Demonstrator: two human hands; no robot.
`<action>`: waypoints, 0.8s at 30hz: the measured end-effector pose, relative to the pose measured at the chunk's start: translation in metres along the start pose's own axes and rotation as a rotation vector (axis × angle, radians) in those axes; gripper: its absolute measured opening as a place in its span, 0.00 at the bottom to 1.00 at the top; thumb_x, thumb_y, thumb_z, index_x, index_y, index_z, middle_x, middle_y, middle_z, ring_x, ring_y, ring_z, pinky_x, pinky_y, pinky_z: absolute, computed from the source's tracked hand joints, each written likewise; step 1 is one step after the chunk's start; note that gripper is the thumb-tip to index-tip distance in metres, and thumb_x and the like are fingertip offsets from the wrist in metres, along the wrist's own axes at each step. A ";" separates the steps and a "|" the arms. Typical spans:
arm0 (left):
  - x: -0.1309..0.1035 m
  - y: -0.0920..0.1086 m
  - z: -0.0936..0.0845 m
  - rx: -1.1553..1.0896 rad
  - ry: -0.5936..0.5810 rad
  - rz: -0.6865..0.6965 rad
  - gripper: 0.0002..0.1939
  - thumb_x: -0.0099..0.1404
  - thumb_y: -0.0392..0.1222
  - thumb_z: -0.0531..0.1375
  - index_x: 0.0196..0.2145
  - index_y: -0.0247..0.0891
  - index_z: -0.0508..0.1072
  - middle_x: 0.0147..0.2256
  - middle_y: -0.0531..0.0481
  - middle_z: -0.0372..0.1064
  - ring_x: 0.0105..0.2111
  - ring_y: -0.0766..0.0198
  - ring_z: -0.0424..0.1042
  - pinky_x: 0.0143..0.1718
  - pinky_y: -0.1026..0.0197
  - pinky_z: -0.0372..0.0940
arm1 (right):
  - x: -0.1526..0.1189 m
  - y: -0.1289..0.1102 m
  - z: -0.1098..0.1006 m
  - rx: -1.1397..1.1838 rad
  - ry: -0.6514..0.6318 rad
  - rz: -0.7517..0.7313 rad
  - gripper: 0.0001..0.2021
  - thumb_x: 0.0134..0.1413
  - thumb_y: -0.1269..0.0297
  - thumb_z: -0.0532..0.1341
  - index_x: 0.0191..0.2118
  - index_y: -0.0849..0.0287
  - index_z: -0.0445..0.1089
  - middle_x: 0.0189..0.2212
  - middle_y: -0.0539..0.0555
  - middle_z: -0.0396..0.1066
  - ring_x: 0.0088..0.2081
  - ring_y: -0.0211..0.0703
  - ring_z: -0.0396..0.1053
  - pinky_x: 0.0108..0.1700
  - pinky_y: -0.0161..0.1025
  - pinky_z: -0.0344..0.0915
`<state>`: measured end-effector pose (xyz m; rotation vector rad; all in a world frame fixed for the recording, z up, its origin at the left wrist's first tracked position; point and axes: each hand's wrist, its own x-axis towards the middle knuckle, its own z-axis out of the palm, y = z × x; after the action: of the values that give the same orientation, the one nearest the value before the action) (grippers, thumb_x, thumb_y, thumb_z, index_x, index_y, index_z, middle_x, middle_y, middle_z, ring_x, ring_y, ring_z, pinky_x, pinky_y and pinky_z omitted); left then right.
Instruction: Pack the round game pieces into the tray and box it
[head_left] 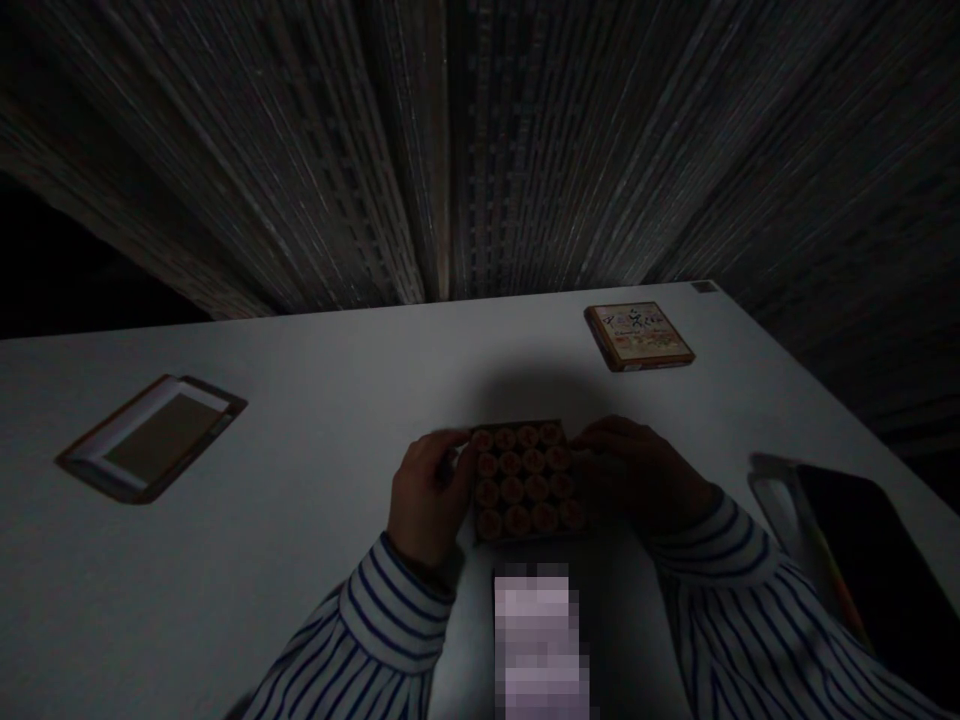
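Observation:
In the dim head view, a shallow box of round wooden pieces [523,488] with reddish marks lies on the white table [322,400], its pieces in rows. My left hand [431,490] is at the box's left side, thumb and fingers curled around its edge near the upper left corner. At the right side, my right hand [637,470] holds the box's edge, its fingers bent and partly lost in shadow. Below the box, near the table's front, is a pixelated bright rectangle [536,645].
A flat box with a printed lid [641,335] lies at the back right. An open tray-like box [154,438] is at the left. Beside my right forearm lies a dark flat object [877,560] with a clear case-like edge. Curtains [510,150] hang behind the table.

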<state>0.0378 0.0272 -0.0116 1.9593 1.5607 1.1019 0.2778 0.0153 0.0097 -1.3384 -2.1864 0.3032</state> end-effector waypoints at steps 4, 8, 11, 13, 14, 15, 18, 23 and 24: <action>-0.001 -0.002 0.001 0.006 -0.012 0.010 0.08 0.60 0.41 0.57 0.38 0.39 0.71 0.35 0.48 0.72 0.36 0.61 0.70 0.38 0.56 0.67 | -0.001 0.003 0.003 -0.047 0.005 -0.027 0.09 0.50 0.63 0.58 0.35 0.58 0.73 0.31 0.58 0.72 0.31 0.42 0.70 0.32 0.40 0.69; -0.001 -0.002 0.001 0.023 -0.027 0.030 0.08 0.60 0.40 0.56 0.38 0.39 0.71 0.35 0.47 0.72 0.37 0.60 0.70 0.39 0.54 0.67 | -0.002 0.003 0.003 -0.085 -0.032 -0.015 0.09 0.50 0.64 0.58 0.35 0.59 0.73 0.31 0.59 0.72 0.32 0.44 0.70 0.33 0.41 0.69; -0.002 -0.002 0.000 0.035 -0.027 0.056 0.08 0.59 0.39 0.57 0.38 0.39 0.71 0.35 0.47 0.72 0.37 0.60 0.70 0.39 0.54 0.67 | -0.001 0.002 0.002 -0.090 -0.053 -0.001 0.09 0.50 0.63 0.58 0.35 0.59 0.73 0.32 0.58 0.72 0.32 0.43 0.70 0.33 0.41 0.69; -0.002 -0.002 0.000 0.043 -0.022 0.069 0.09 0.59 0.38 0.57 0.39 0.39 0.71 0.36 0.47 0.72 0.37 0.60 0.70 0.39 0.53 0.67 | -0.001 0.002 0.002 -0.101 -0.056 -0.005 0.08 0.50 0.63 0.58 0.34 0.58 0.73 0.32 0.57 0.72 0.32 0.43 0.70 0.33 0.41 0.69; -0.002 -0.003 0.000 0.048 -0.021 0.074 0.09 0.59 0.38 0.57 0.39 0.39 0.70 0.36 0.47 0.72 0.37 0.60 0.70 0.39 0.53 0.67 | -0.001 0.003 0.002 -0.108 -0.056 -0.011 0.08 0.50 0.63 0.58 0.34 0.57 0.73 0.32 0.57 0.72 0.32 0.43 0.70 0.33 0.41 0.69; -0.002 -0.003 0.000 0.055 -0.020 0.078 0.09 0.59 0.38 0.57 0.39 0.39 0.70 0.36 0.47 0.72 0.37 0.60 0.69 0.38 0.53 0.67 | -0.001 0.003 0.003 -0.117 -0.054 -0.016 0.08 0.50 0.63 0.58 0.34 0.57 0.73 0.32 0.57 0.72 0.32 0.43 0.70 0.33 0.41 0.69; -0.001 -0.003 0.001 0.075 -0.020 0.092 0.09 0.59 0.37 0.57 0.39 0.38 0.70 0.36 0.47 0.72 0.37 0.60 0.69 0.38 0.53 0.67 | -0.001 0.002 0.003 -0.137 -0.033 -0.028 0.08 0.50 0.64 0.58 0.34 0.58 0.73 0.31 0.57 0.72 0.32 0.42 0.70 0.33 0.40 0.69; -0.001 -0.002 0.001 0.093 -0.014 0.109 0.08 0.59 0.36 0.57 0.38 0.38 0.70 0.35 0.47 0.72 0.36 0.60 0.69 0.38 0.53 0.67 | 0.001 -0.001 0.001 -0.140 -0.028 -0.058 0.07 0.50 0.65 0.58 0.33 0.60 0.72 0.30 0.57 0.72 0.31 0.41 0.70 0.32 0.38 0.69; 0.000 -0.002 0.000 0.094 -0.014 0.107 0.08 0.59 0.36 0.57 0.38 0.38 0.70 0.35 0.47 0.72 0.36 0.60 0.69 0.38 0.53 0.67 | 0.001 -0.001 0.001 -0.138 -0.026 -0.062 0.07 0.50 0.65 0.58 0.33 0.60 0.72 0.30 0.56 0.72 0.31 0.41 0.70 0.32 0.38 0.69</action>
<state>0.0370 0.0273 -0.0134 2.1303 1.5424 1.0716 0.2763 0.0157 0.0097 -1.3430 -2.3015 0.1488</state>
